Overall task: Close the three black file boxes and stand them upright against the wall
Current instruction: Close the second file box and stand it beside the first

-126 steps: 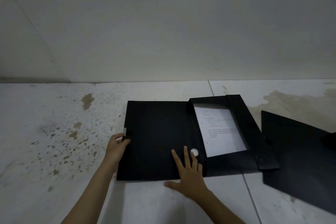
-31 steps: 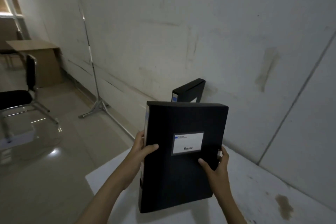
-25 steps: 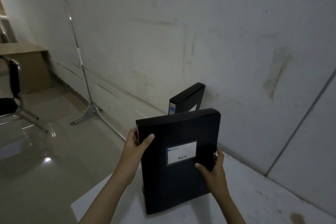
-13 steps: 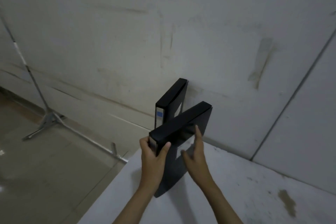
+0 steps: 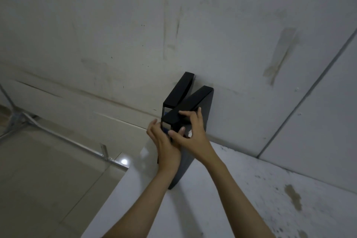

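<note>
Both hands (image 5: 179,141) clamped on second box (image 5: 195,106), standing it beside the first (image 5: 179,91); next, let go gently.

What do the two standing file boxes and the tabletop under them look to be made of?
Near file box and far file box: probably plastic board, matte black with thin, crisp edges. Tabletop: likely white laminate or painted board; smooth, stained, speckled. Dim light leaves both uncertain.
</note>
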Demonstrator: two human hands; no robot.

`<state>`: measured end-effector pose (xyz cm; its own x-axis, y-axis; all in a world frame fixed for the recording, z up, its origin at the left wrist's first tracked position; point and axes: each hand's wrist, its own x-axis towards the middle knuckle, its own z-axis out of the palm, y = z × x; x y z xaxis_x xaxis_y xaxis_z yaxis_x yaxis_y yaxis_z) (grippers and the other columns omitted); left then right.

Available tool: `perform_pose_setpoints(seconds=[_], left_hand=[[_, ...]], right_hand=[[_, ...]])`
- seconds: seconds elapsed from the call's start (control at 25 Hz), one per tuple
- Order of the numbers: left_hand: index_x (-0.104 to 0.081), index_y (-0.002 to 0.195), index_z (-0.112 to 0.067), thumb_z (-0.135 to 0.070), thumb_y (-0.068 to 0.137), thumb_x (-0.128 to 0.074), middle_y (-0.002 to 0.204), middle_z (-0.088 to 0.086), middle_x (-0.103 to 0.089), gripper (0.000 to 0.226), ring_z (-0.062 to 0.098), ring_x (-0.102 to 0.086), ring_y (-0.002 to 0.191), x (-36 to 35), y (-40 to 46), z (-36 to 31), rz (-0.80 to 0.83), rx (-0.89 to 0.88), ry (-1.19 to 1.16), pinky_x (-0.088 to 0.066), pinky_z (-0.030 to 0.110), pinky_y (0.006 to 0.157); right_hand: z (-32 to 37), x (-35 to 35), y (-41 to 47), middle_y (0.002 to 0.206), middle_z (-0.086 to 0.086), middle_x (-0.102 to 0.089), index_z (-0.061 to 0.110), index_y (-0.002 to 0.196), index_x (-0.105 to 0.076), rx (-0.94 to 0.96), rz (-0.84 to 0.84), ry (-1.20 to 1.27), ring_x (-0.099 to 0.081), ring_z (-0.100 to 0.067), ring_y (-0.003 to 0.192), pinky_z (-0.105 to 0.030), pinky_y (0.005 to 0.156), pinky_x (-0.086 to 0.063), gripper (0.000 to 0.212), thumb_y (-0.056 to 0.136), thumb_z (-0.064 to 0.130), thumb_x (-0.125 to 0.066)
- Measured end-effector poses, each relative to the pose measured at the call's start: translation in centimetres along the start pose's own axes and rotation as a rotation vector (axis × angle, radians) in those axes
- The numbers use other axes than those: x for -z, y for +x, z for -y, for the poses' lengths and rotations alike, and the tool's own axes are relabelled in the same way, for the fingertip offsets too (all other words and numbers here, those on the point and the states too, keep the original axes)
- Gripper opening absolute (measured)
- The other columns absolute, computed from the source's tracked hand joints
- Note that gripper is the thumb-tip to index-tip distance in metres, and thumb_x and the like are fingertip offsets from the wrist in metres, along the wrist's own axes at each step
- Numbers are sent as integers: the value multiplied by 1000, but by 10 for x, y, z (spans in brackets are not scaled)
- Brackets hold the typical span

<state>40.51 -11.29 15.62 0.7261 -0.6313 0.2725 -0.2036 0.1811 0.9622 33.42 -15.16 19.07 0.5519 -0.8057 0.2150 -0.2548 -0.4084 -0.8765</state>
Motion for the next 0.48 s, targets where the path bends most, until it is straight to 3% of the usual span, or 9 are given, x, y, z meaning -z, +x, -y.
perform_pose_setpoints(seconds=[0.12, 0.2, 0.32, 0.48], left_hand=[[-11, 137, -28, -21, 73, -75, 155, 10, 9, 91, 24, -12, 145, -2, 19, 6, 107, 113, -10, -36, 36, 110], [0, 145, -27, -23, 70, -78, 156, 3, 21, 110, 22, 4, 146, -4, 31, 12, 215, 234, -10, -27, 40, 115], [10, 145, -33, -18, 74, -75, 158, 2, 17, 112, 28, 11, 146, -9, 43, 20, 309, 283, 69, -17, 52, 118], [17, 143, -38, -24, 75, -73, 159, 2, 13, 114, 28, 6, 147, -14, 45, 30, 281, 276, 53, -19, 59, 115]], right_hand=[[-5, 1, 14, 150, -8, -26, 30, 107, -41, 6, -64, -26, 8, -12, 144, -18, 105, -20, 47, 74, 26, -74], [-10, 2, 21, 144, -12, -34, 35, 100, -41, 22, -130, -22, 1, -17, 145, -22, 104, -20, 46, 72, 24, -76], [-17, 1, 28, 144, -15, -32, 44, 97, -39, 19, -151, 15, -2, -18, 145, -22, 104, -20, 51, 70, 24, -78], [-26, 7, 45, 144, -14, -33, 30, 105, -43, 16, -185, 22, -3, -18, 145, -25, 106, -19, 48, 71, 22, -77]])
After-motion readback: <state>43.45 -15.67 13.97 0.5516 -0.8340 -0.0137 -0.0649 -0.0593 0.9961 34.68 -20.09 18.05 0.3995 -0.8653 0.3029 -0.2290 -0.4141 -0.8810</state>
